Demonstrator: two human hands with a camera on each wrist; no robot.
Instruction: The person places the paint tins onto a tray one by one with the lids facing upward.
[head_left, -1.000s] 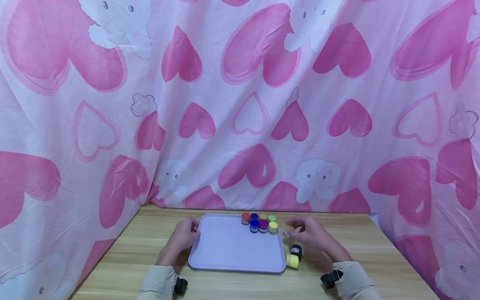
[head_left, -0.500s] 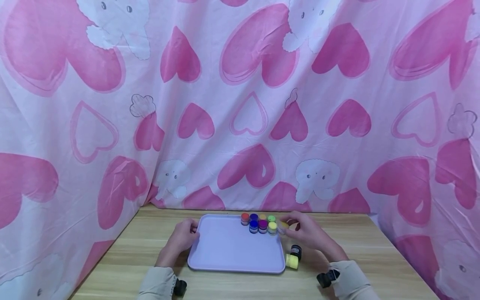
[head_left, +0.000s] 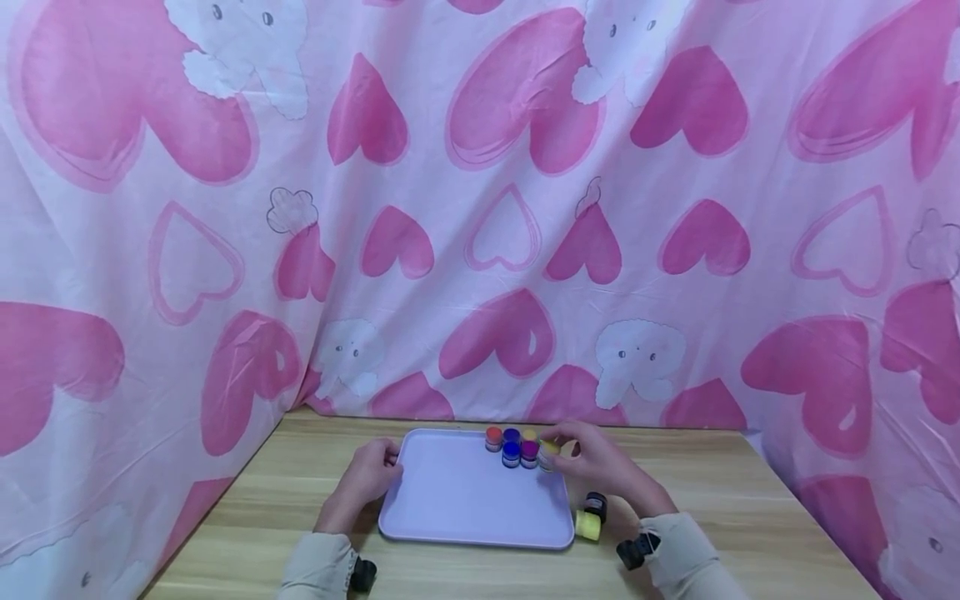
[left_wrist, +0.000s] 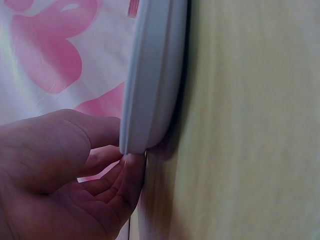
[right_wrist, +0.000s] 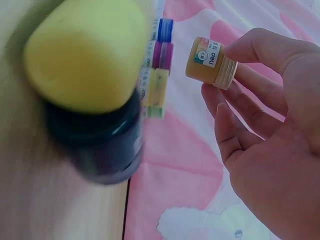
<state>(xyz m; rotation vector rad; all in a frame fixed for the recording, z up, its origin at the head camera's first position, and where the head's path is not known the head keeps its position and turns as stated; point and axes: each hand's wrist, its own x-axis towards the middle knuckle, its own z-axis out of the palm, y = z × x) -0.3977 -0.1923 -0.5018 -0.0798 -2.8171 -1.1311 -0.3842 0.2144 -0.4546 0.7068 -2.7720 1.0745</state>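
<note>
A lilac tray (head_left: 465, 500) lies on the table. My left hand (head_left: 372, 468) grips its left rim, thumb on top and fingers curled at the edge in the left wrist view. Between thumb and fingers, my right hand (head_left: 592, 457) pinches a small ochre paint jar (right_wrist: 202, 60), tilted on its side over the tray's back right corner. Beside it on the tray stand paint jars, among them a red one (head_left: 493, 439), a dark blue one (head_left: 511, 454) and a purple one (head_left: 528, 454). In the head view the right hand hides the jars at the right end.
Just right of the tray, a black paint jar (head_left: 596, 506) and a pale yellow jar (head_left: 588, 525) lie together on the wooden table (head_left: 300, 467). A pink heart-patterned curtain (head_left: 495, 233) hangs behind the table and along both sides.
My right hand has moved left with the ochre paint jar, from beside the tray to above its back right corner. My left hand keeps hold of the rim.
</note>
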